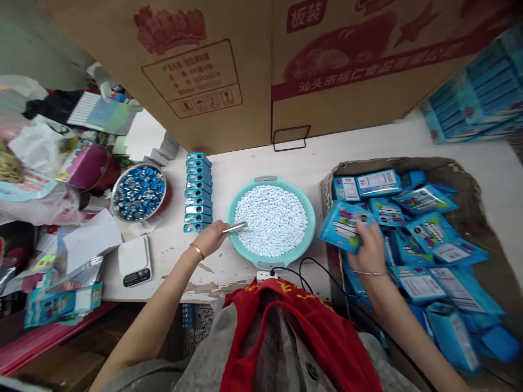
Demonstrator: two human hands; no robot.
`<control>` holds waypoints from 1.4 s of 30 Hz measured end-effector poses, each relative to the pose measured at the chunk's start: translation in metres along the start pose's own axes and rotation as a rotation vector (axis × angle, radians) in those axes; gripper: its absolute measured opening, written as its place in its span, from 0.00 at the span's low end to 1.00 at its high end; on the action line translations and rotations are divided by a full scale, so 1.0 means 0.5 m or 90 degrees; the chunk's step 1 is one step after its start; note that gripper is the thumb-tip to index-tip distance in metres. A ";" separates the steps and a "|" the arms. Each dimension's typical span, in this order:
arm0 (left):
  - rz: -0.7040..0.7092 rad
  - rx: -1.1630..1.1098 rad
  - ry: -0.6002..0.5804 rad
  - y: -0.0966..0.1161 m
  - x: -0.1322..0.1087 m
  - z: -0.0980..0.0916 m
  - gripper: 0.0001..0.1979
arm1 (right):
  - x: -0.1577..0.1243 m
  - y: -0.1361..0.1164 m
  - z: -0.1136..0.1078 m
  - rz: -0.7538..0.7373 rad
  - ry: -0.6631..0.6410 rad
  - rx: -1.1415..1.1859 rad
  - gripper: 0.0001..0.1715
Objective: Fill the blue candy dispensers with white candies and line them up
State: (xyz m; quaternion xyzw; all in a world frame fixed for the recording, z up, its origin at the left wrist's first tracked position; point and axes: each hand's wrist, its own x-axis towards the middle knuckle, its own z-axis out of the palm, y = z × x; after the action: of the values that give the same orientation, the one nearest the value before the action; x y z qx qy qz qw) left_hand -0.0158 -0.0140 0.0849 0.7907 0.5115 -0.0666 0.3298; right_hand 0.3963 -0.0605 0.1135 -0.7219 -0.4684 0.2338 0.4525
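- Straight ahead of you in the head view, on the white tabletop (368, 147), sits a round teal plastic basin (311, 226) heaped with small pale tablets (272, 218). It seems centred so that either hand reaches it without a lean.
- Your left hand (211, 237) is at the basin's left rim, its fingers curled shut round the handle of a small shiny metal scoop (236, 227). The scoop's tip lies at the edge of the tablets; the blur hides whether it digs in or only rests on top.
- Your left forearm comes in from the lower left with the wrist fairly straight and low over the table, a gold bangle (197, 250) on it.
- Your right hand (370, 247) is inside the brown cardboard tray (408, 161) just right of the basin. Its thumb and fingers are pinched on one blue foil pouch (342, 225), which is tilted up at the tray's left side, the side nearest the basin.
- Your right arm stretches up from the lower right, palm turned down over the loose pile of pouches.
- Left of the basin stand a row of small blue boxes (198, 190), a steel bowl of blue round pieces (139, 191) and a white digital scale (134, 261), probably kept on that side for the scoop hand.
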 end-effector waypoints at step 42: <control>0.099 0.299 -0.137 0.381 0.071 -0.204 0.14 | -0.074 0.003 0.181 -0.234 -0.291 -0.053 0.23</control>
State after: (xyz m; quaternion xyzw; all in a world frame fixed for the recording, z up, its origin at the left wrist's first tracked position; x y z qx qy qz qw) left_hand 0.1396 0.0238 0.2344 0.8708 0.3818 -0.2415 0.1941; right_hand 0.3112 -0.0544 0.0656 -0.5719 -0.6900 0.2850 0.3399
